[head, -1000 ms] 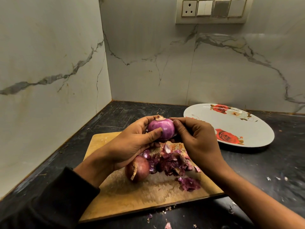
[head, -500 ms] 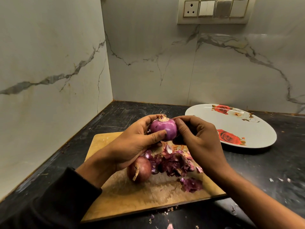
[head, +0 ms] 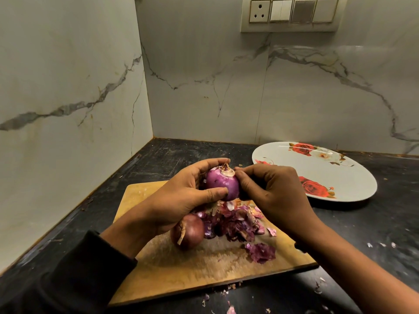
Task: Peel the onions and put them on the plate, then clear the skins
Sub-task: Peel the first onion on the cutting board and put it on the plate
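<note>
Marble walls corner the black counter [head: 374, 225] where my cutting board [head: 181, 268] lies. Above the board my left hand [head: 181, 200] cups the peeled onion [head: 223, 185], thumb pressed across it, while my right hand [head: 272, 191] pinches its papery tip. It looks firm, light and slick (grip the sides). Plate [head: 353, 177] waits right of the board.

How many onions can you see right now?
2. One peeled onion is held between the left hand and right hand above the board. One unpeeled onion lies on the board beside the skins, which could hide more.
</note>
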Tool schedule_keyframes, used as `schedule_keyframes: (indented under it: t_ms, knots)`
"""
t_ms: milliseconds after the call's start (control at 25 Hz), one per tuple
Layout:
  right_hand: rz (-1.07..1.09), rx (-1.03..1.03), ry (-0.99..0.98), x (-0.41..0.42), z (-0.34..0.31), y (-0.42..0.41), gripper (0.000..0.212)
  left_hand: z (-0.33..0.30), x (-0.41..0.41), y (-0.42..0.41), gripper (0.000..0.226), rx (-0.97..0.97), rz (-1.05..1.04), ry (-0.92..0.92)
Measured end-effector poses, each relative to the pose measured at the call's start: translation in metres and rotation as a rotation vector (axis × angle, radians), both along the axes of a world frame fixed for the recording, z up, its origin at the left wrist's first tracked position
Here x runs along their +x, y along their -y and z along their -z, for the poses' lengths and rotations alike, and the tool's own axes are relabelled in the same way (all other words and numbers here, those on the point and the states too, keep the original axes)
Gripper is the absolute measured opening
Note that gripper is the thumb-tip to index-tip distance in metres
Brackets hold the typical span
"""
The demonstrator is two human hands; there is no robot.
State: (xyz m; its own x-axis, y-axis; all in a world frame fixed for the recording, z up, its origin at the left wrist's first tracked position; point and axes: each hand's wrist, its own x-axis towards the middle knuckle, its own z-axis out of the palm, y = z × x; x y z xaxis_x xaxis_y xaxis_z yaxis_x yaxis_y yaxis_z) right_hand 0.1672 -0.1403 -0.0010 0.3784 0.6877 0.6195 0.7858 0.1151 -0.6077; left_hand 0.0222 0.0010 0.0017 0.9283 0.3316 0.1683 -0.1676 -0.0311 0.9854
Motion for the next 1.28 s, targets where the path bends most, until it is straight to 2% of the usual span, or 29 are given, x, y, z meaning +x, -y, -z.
schedule_keyframes:
  t_ms: [360,480,600,720,800,1040,1160,1280]
  knots:
    - [0.101,0.061,0.022,-0.0037,0.0029,-0.0032,0.009,0.0022,-0.0001,-0.0003,0.059,0.046,-0.018,0.001]
    - [0.071,0.040,-0.104,0.0006,0.0023,-0.0023,0.009,0.0012,0.0000,0.0006,0.060,0.059,-0.018,0.002]
    - [-0.047,0.007,-0.269,0.0013,-0.0004,0.0014,0.010,0.0009,0.0010,0.0020,0.062,0.071,-0.032,0.019]
    - [-0.126,-0.021,-0.351,0.0018,-0.0040,0.0038,0.009,-0.0002,0.0006,0.0016,0.063,0.074,-0.036,0.024]
    - [-0.117,-0.044,-0.313,0.0023,-0.0065,0.0046,0.009,-0.0006,-0.0001,0.0015,0.062,0.091,-0.035,0.009]
    - [0.090,0.003,-0.004,-0.0039,-0.0025,0.0009,0.011,-0.0003,-0.0004,0.0031,0.064,0.130,-0.018,-0.010]
    - [0.125,0.044,-0.028,-0.0038,-0.0003,0.0007,0.010,-0.0003,-0.0005,0.0005,0.064,0.123,-0.011,-0.022]
    - [0.124,0.077,-0.191,-0.0046,0.0025,-0.0015,0.009,-0.0003,-0.0009,-0.0023,0.064,0.090,-0.013,-0.044]
